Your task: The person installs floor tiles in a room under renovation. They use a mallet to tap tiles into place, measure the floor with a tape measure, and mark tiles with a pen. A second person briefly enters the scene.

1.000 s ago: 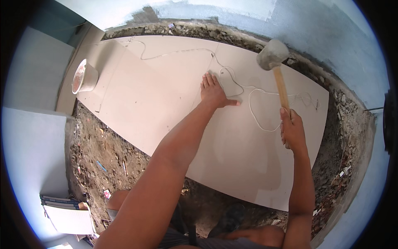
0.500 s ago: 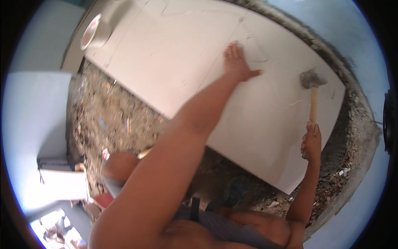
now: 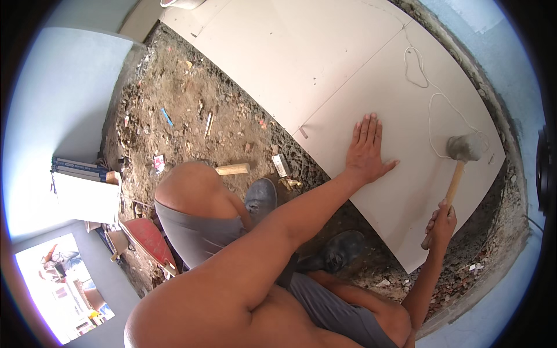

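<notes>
Large pale floor tiles lie side by side with a thin seam between them. My left hand lies flat on the right-hand tile, fingers spread slightly and thumb out, near its near edge. My right hand grips the wooden handle of a mallet at the right. The mallet's grey, dusty head is on or just above the tile by its right end; I cannot tell if it touches. A loose white string snakes over the tile beside the head.
Rough rubble ground borders the tiles, with my feet on it and a wooden block. Blue-grey walls stand both sides. A white bucket sits at the top, stacked boxes and a red object at left.
The view has swung, bringing more ground and a bright opening into sight. My left hand has shifted toward the tile's near edge. The mallet has moved down and right, toward the tile's right end.
</notes>
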Demonstrator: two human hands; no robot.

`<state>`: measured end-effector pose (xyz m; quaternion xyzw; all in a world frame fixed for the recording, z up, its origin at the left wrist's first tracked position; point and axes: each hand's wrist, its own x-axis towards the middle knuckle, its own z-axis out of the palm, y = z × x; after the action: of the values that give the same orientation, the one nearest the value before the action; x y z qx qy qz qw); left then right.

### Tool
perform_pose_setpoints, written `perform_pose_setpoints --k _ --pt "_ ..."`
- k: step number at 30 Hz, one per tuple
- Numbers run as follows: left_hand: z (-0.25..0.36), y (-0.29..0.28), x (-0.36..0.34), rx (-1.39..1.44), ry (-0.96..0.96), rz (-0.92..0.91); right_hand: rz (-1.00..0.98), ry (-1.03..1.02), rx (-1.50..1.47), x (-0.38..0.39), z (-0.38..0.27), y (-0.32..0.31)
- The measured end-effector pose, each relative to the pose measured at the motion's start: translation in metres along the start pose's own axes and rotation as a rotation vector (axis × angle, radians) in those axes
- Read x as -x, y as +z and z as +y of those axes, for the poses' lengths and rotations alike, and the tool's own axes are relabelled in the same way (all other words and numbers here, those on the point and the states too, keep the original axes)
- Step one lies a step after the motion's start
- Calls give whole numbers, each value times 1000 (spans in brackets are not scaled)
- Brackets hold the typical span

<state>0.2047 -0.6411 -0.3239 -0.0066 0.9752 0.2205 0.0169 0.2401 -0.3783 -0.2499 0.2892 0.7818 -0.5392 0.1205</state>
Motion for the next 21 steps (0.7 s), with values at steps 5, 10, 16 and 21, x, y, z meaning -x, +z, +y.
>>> perform_pose_setpoints --k 5,10,16,21 --pt "-3 1 3 -9 14 9 100 -245 -32 23 -34 -7" --pt "2 2 -1 -11 42 2 240 -632 356 2 34 -24" --pt "-10 -6 6 -6 45 -29 -110 -85 133 48 -46 -1" --pt "-20 -7 42 -41 -155 -8 -107 -409 -96 83 -61 24"
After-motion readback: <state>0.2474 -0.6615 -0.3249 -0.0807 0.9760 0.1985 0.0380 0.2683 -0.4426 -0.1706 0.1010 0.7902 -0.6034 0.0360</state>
